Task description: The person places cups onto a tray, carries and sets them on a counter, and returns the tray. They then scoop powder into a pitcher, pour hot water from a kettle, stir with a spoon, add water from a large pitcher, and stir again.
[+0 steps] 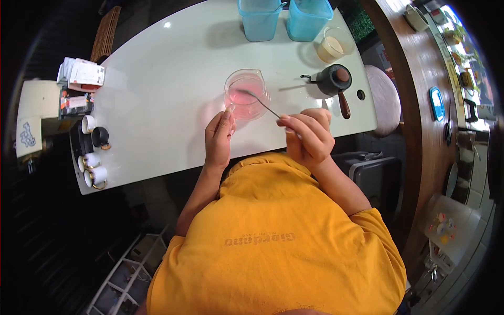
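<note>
A clear glass beaker (247, 111) with a pouring lip holds pink liquid at the near middle of the white table. My left hand (220, 137) has its fingers closed on the near-left side of this beaker. Above it, my right hand (311, 135) pinches the end of a thin metal spoon (266, 106). The spoon slants down to the left, its bowl end over or in the pink liquid; I cannot tell how deep it sits.
Right of the beaker stands a dark pot (329, 81) with a brown handle. Behind it are a clear cup (332, 48) of cream-coloured contents and two blue containers (260, 26). White cups (95, 176) and packets (84, 73) line the left edge of the table (157, 115).
</note>
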A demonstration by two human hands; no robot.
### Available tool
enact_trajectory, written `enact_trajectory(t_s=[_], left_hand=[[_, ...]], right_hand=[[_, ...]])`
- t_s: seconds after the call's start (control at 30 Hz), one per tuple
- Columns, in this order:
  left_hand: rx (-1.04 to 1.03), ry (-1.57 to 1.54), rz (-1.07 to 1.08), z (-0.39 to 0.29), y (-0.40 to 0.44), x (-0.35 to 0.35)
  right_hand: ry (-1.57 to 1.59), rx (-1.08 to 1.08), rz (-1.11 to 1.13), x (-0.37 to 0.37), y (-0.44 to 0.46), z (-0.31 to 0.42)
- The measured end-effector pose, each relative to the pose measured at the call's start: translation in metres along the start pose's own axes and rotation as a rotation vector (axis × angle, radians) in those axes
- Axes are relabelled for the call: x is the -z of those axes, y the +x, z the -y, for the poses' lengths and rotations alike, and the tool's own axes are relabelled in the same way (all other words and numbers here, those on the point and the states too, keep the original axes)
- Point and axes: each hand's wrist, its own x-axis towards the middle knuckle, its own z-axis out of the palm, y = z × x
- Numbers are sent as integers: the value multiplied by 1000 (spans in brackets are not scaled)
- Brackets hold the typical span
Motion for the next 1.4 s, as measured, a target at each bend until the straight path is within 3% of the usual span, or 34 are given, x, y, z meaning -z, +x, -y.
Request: enact_trajectory(t_s=[0.1, 0.2, 0.23, 0.3, 0.53, 0.9, 0.97, 1.07, 1.23, 1.4], left_hand=[[-3, -7, -3, -4, 6, 4], [6, 15, -21, -3, 5, 13], [12, 37, -28, -3, 5, 18], [19, 50, -35, -1, 6, 26], [20, 1, -19, 2, 5, 44], [83, 119, 21, -16, -1, 52], [52, 85, 24, -21, -3, 53], [33, 110, 52, -25, -7, 61], [62, 147, 120, -37, -14, 84], [73, 149, 152, -41, -19, 95]], right_hand=[[57, -136, -104, -3, -8, 3], [285, -497, -430, -8, -36, 2], [272, -496, -431, -8, -49, 0], [275, -808, -481, -9, -76, -7], [148, -1036, -487, -18, -115, -41], [125, -1064, -650, -31, -134, -60], [-470, -1143, -315, -23, -128, -55], [-635, -1126, -196, -20, -125, -53], [-631, -1172, -142, -21, -132, -52], [-778, -998, -145, -23, -138, -54]])
